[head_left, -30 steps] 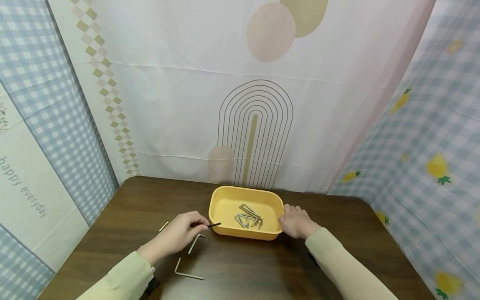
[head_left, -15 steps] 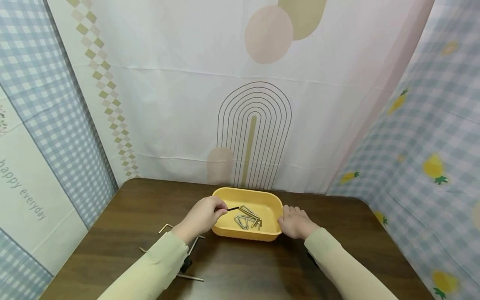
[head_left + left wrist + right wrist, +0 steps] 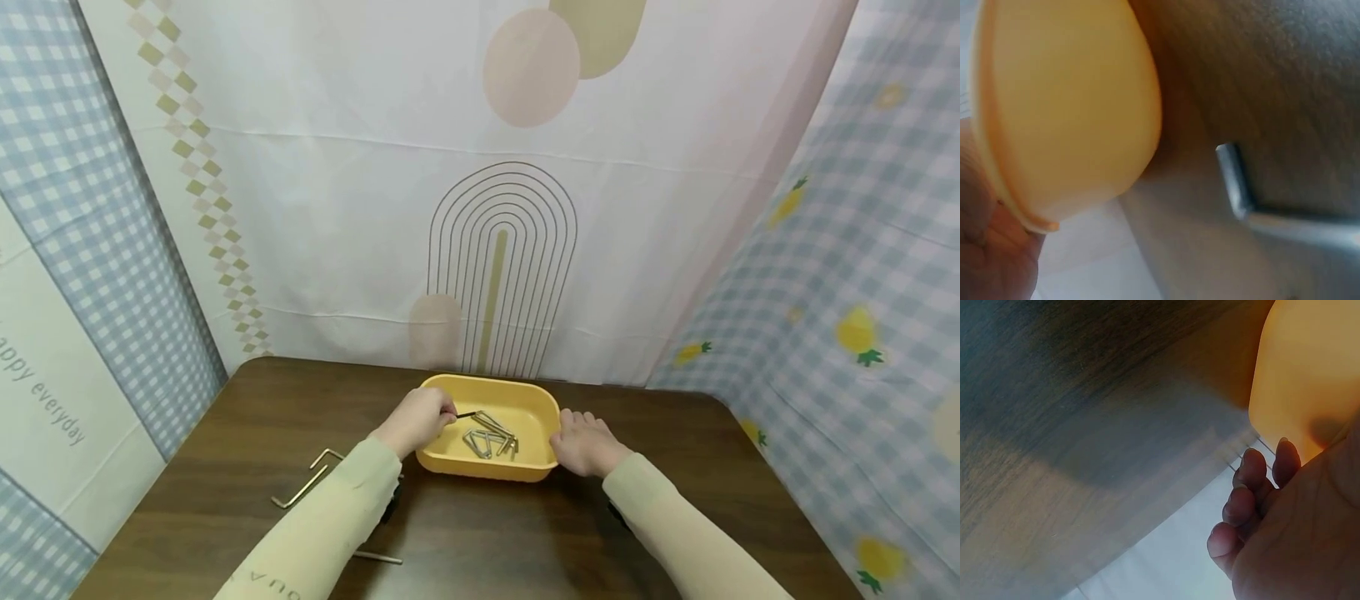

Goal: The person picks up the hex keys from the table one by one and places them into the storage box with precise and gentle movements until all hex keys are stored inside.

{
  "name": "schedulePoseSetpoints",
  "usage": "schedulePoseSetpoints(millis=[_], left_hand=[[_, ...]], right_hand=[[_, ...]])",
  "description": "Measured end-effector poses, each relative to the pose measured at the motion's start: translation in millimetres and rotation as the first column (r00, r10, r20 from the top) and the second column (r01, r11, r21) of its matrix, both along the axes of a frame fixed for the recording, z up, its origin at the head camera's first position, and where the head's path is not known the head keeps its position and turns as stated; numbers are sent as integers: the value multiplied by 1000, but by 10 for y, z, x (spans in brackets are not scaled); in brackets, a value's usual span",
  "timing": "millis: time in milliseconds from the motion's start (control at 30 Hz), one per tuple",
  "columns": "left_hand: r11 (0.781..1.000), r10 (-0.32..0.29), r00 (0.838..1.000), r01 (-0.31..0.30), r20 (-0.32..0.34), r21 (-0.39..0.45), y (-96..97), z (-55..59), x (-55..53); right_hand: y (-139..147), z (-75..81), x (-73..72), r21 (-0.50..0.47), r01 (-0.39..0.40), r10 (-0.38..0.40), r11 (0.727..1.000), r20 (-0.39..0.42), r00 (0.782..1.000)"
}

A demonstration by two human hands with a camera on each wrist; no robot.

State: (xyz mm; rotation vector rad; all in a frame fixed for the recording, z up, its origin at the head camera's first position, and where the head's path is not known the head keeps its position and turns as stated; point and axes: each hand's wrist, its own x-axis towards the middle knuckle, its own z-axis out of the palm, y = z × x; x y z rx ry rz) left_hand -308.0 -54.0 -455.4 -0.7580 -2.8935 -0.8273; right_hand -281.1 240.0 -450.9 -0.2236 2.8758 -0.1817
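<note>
My left hand reaches over the left rim of a yellow plastic bin and pinches a black Allen key, whose dark shaft sticks out past the fingertips above the bin's inside. Several metal Allen keys lie in a loose pile on the bin floor. At the bin's right end, my right hand holds the rim. In the right wrist view its curled fingers show beside the yellow wall. The left wrist view has the left hand partly behind the bin's rim.
On the brown wooden table, left of the bin, lie more L-shaped keys: a brassy Allen key and others partly covered by the left sleeve. A patterned curtain hangs right behind the table's far edge.
My left hand has moved right and away from me, carrying the black Allen key from the bin's front left corner to over its inside. The right hand has stayed on the rim.
</note>
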Motion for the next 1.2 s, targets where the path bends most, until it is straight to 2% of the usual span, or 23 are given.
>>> schedulePoseSetpoints(millis=[167, 333, 567, 767, 867, 1000, 1067, 1200], left_hand=[[998, -18, 997, 12, -78, -68, 29, -80, -27], [987, -41, 987, 16, -155, -162, 57, -101, -31], [974, -39, 991, 9, -130, -228, 77, -127, -34], [962, -61, 992, 30, -107, -270, 67, -151, -47], [974, -73, 993, 51, -91, -219, 48, -163, -48], [995, -90, 994, 87, -57, -49, -3, -163, -34], [995, -97, 995, 98, -33, 31, -47, -136, -2], [986, -124, 991, 129, -54, 110, -173, -21, 108]], right_hand=[[12, -25, -14, 6, -4, 4, 1000, -3, 1000], [20, -30, -15, 13, -1, 1, 1000, -7, 1000], [5, -3, 7, 8, -2, 2, 1000, -8, 1000], [-24, 5, 12, 19, -8, 8, 1000, -19, 1000], [-41, -1, 7, 22, -9, 10, 1000, -21, 1000], [-47, 2, -2, 34, -6, 7, 999, -24, 1000], [-43, 4, -1, 36, -6, 7, 999, -20, 1000], [-15, 8, 7, 44, 1, -1, 999, -11, 1000]])
